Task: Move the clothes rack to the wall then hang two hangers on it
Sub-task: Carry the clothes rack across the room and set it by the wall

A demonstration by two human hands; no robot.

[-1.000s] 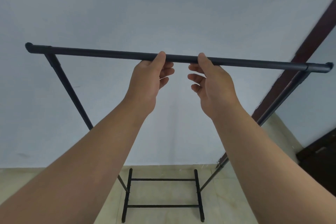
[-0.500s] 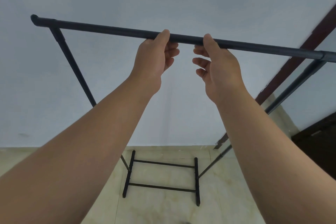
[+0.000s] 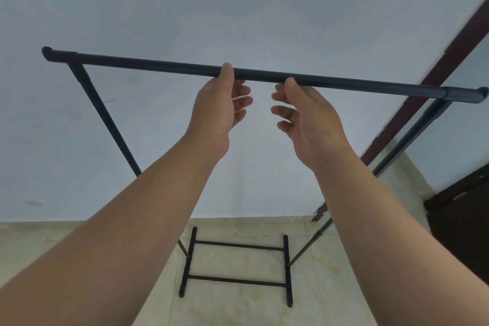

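The black clothes rack stands on the tiled floor close in front of the pale wall, its top rail running across the view with the right end lower, and its base frame sits just short of where floor meets wall. Judging by that small gap, the step in hand is the last bit of setting the rack against the wall, and it goes best if both feet are down flat and parallel to the wall before the rail is let go, since a light tubular frame like this probably rocks or swings at one end when pushed from the middle alone. Both arms reach forward and up, forearms nearly straight, with the hands side by side near the middle of the rail. The left hand has its thumb lying against the front of the rail, the fingers curled loosely below and behind it rather than clamped. The right hand has its thumb tip touching the underside of the rail, its fingers spread and clear of the bar, so the grip looks slack on both sides. No hangers are in view; the dark door frame stands off to the right
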